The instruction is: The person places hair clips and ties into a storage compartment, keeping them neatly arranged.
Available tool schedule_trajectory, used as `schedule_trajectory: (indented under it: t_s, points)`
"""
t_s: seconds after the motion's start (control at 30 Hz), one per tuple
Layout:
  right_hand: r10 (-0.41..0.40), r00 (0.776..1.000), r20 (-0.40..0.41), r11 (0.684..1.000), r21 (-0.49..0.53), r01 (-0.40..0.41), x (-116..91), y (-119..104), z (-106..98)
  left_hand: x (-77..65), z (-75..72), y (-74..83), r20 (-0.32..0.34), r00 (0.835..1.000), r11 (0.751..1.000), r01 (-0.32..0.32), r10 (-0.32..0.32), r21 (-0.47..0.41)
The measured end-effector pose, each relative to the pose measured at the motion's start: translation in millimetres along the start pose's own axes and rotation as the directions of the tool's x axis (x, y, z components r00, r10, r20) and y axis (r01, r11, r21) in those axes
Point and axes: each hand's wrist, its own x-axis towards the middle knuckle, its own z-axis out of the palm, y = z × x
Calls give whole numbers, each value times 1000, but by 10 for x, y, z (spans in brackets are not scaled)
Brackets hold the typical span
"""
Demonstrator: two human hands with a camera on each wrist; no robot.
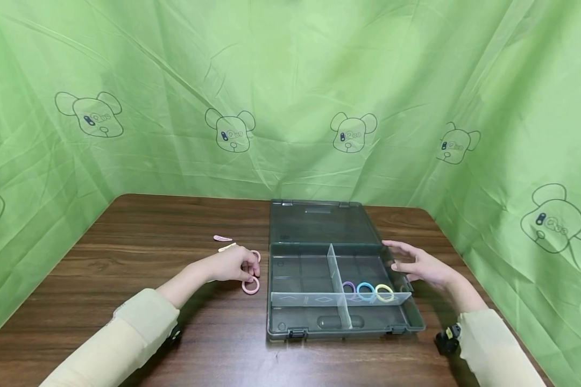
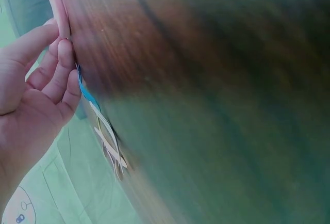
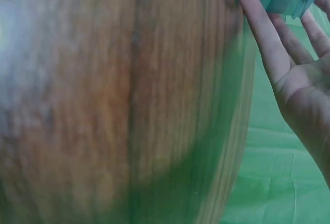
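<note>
In the head view my left hand (image 1: pixel 232 263) is low over the table, left of the box. Its thumb and finger pinch a pink ring-shaped hair tie (image 1: pixel 250 285), seen edge-on in the left wrist view (image 2: pixel 59 12). A second pink hair tie (image 1: pixel 256 256) lies partly hidden behind that hand. On the right, my right hand (image 1: pixel 423 266) touches the side wall of a dark see-through divided box (image 1: pixel 300 337) with fairly straight fingers. Inside the box's right part are a purple hair tie (image 1: pixel 349 286), a blue one and a yellow hair tie (image 1: pixel 384 293).
Beyond the left hand lie a pink hair clip (image 1: pixel 222 238) and a pale yellow clip (image 1: pixel 227 247). The box lid (image 1: pixel 321 223) is folded back flat on the table. Clear dividers (image 1: pixel 305 299) split the box. Green curtains (image 1: pixel 290 64) hang around the wooden table (image 1: pixel 101 269).
</note>
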Motion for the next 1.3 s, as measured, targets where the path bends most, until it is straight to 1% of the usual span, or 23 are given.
schedule_trajectory:
  t_s: [0.17, 0.37, 0.53, 0.63, 0.77, 0.9, 0.97, 1.13, 1.2, 1.3]
  points:
    - [-10, 1000, 9, 1000, 3, 10, 18, 21, -24, -5, 0, -14, 3, 1000, 1000, -8, 8, 24]
    - [-22, 999, 36, 1000, 12, 22, 66, 39, -70, -6, -15, -26, 2, 1000, 999, 7, -7, 38]
    - [-37, 997, 72, 999, 26, 35, 93, 63, -91, 3, -69, -24, -11, 999, 999, 32, -32, -15]
    - [-38, 996, 83, 998, 44, 35, 100, 87, -90, 10, -114, -27, -17, 999, 998, 33, -34, -55]
    - [-37, 996, 87, 997, 70, 31, 105, 118, -86, 22, -179, -16, -31, 998, 997, 50, -52, -60]
    - [-44, 994, 102, 996, 82, 36, 107, 142, -96, 46, -244, 38, -51, 996, 997, 70, -72, -32]
    - [-54, 992, 114, 996, 81, 45, 111, 140, -107, 62, -275, 78, -62, 995, 997, 71, -72, -20]
    - [-40, 990, 135, 997, 67, 31, 149, 113, -149, 102, -365, 170, -95, 993, 998, 64, -64, -7]
    - [-34, 989, 146, 997, 76, 23, 164, 110, -161, 122, -402, 203, -105, 993, 998, 60, -61, -11]
    - [-54, 985, 165, 994, 98, 38, 163, 120, -161, 165, -449, 257, -115, 992, 999, 53, -54, -12]
